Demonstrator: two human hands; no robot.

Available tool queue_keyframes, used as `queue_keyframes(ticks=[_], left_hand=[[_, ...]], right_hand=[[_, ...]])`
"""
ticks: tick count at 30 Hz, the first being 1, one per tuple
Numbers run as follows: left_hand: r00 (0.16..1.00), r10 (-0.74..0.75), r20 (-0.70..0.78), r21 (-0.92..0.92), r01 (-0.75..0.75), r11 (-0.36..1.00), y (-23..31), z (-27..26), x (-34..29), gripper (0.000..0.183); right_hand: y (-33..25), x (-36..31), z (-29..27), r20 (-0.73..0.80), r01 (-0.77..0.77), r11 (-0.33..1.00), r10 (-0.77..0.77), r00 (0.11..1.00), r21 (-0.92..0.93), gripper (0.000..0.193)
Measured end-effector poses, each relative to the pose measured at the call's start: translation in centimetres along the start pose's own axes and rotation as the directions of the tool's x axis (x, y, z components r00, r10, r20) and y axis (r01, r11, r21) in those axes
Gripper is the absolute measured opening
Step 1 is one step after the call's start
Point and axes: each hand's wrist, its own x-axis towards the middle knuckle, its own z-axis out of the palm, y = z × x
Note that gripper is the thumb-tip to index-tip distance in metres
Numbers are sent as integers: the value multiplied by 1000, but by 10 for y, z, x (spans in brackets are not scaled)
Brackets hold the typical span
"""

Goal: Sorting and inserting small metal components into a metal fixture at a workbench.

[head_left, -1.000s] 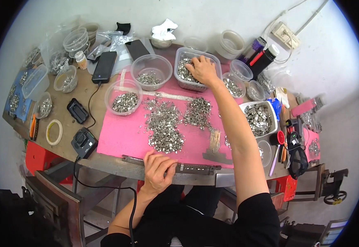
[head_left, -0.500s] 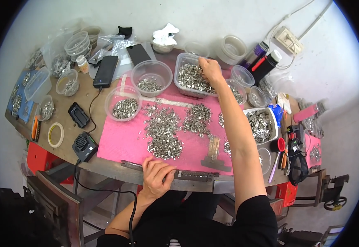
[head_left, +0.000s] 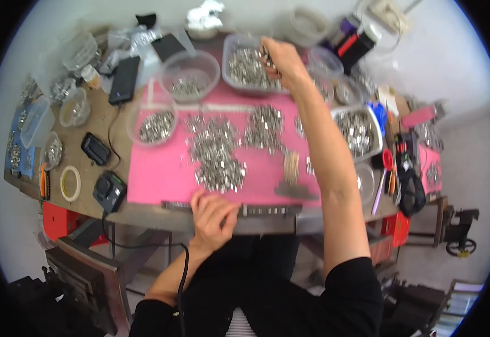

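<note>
My right hand (head_left: 284,62) is closed over the right side of a clear rectangular tub (head_left: 249,87), with small silver metal pieces (head_left: 268,58) showing between its fingers. More such pieces fill the tub. My left hand (head_left: 212,220) rests at the table's near edge, fingers spread and slightly bent, the tips by a dark slotted metal bar (head_left: 267,211). Beyond it, a large heap of metal pieces (head_left: 219,149) and a smaller heap (head_left: 264,128) lie on a pink mat (head_left: 149,182). A flat scraper-like tool (head_left: 291,171) lies between the bar and the smaller heap.
Two clear round bowls, one nearer (head_left: 135,137) and one farther (head_left: 218,73), stand left of the tub. A white tub (head_left: 378,137) of metal pieces sits right of my forearm. A black charger (head_left: 109,192), its cable and a tape roll (head_left: 70,184) lie left; bottles (head_left: 360,44) stand back right.
The view has tipped and blurred slightly, so the table sits higher in the picture. My right hand has lifted a little, and metal pieces now show in its fingers. My left hand stays by the bar.
</note>
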Motion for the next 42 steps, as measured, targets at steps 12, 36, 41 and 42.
queue_keyframes(ticks=[12,36,41,42], left_hand=[[993,45,-112,-15,-47,999,-6,11,2,12],[999,26,-40,49,-24,999,-6,0,28,16],[988,49,144,221,-81,972,-11,17,50,35],[981,70,180,258,-115,959,-11,22,53,36]], right_hand=[[134,-158,26,3,325,436,-594,804,-839,34],[81,-182,11,185,295,640,-235,954,-710,25],[92,-186,9,97,363,650,-408,908,-668,21],[100,-186,8,113,411,569,-485,867,-713,19]])
